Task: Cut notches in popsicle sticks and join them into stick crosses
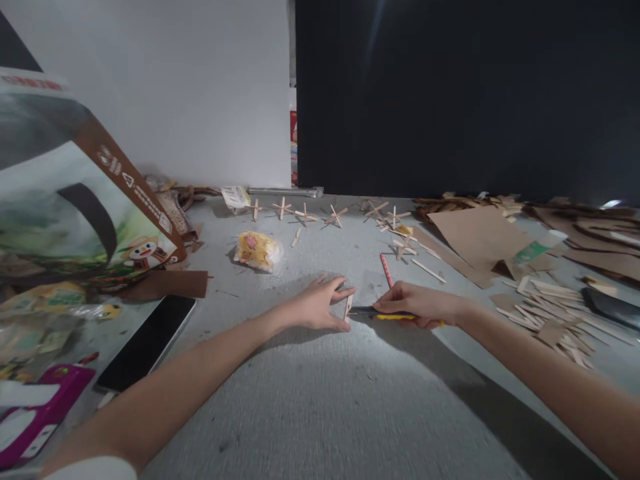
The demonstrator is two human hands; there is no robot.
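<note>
My left hand (323,305) is over the grey surface with its thumb and fingers around a short piece of wooden stick (348,308), gripping it between them. My right hand (419,305) is closed on a yellow and black cutter (395,316), whose dark tip points left at the stick piece. A red patterned pencil-like rod (387,271) lies just beyond my right hand. Farther back stand several small crossed-stick pieces, one of them a star shape (336,217). A loose short stick (297,237) lies in front of them.
A yellow wrapped packet (259,251) lies left of centre. On the left are a phone (147,343), a magenta device (47,413) and a large printed bag (95,193). Loose sticks (545,313) and brown cardboard (477,237) lie at the right. Panels (450,100) stand behind.
</note>
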